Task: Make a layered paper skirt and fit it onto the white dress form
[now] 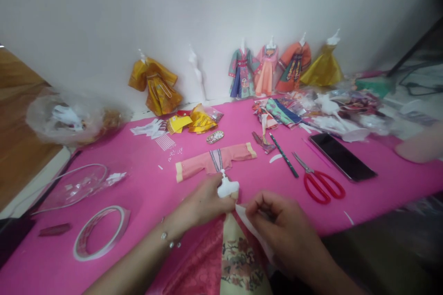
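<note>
My left hand (204, 200) is closed around the upper body of a small white doll mannequin (228, 188), whose neck and shoulders stick out above my thumb. A long doll skirt (242, 258), red with a cream floral front panel, hangs from the mannequin towards me. Between the thumb and fingers of my right hand (285, 226) is a thin white strip (254, 226) running along the skirt's right edge; its material is unclear. Just beyond my left hand lies a pink doll jacket (202, 163) with cream cuffs, its sleeves spread.
To the right lie red-handled scissors (321, 184), a dark pencil (284, 154) and a phone (341, 156). A tape roll (102, 233) rests at left on the pink tabletop (148, 249). Several dressed mannequins, including one in gold (155, 85), lean on the wall.
</note>
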{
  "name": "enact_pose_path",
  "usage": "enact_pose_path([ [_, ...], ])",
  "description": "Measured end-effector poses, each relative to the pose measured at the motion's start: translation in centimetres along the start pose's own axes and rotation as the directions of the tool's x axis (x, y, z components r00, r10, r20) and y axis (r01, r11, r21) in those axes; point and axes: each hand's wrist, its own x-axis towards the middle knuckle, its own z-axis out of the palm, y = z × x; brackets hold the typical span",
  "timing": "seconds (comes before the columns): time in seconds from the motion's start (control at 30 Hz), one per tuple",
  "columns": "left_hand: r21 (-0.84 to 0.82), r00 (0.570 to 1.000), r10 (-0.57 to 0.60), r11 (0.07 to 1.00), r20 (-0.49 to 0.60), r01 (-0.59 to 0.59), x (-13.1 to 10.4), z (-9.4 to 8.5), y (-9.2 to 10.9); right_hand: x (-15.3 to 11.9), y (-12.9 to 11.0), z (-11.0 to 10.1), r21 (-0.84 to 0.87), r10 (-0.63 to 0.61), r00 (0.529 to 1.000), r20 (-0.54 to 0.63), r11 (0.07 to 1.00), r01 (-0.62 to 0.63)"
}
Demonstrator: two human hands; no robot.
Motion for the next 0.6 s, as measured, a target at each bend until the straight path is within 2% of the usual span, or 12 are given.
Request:
enact_pose_path([
  [0.2,0.072,0.995,-0.096,0.993,0.003,0.096,-0.6,-0.7,1.8,-1.3,1.1,1.0,0.053,0.068,0.996,0.061,0.996,-0.071],
  [0.43,0.087,0.99,-0.14,0.987,0.017,0.138,-0.5,-0.9,2.3,-1.8,1.9,2.2,-0.034,-0.122,0.99,0.066,0.992,0.124],
  [0.6,0.089,0.989,-0.148,0.985,0.004,0.147,-0.4,-0.6,2.3,-2.1,2.1,2.5,-0.178,-0.258,0.958,0.121,0.944,0.277],
])
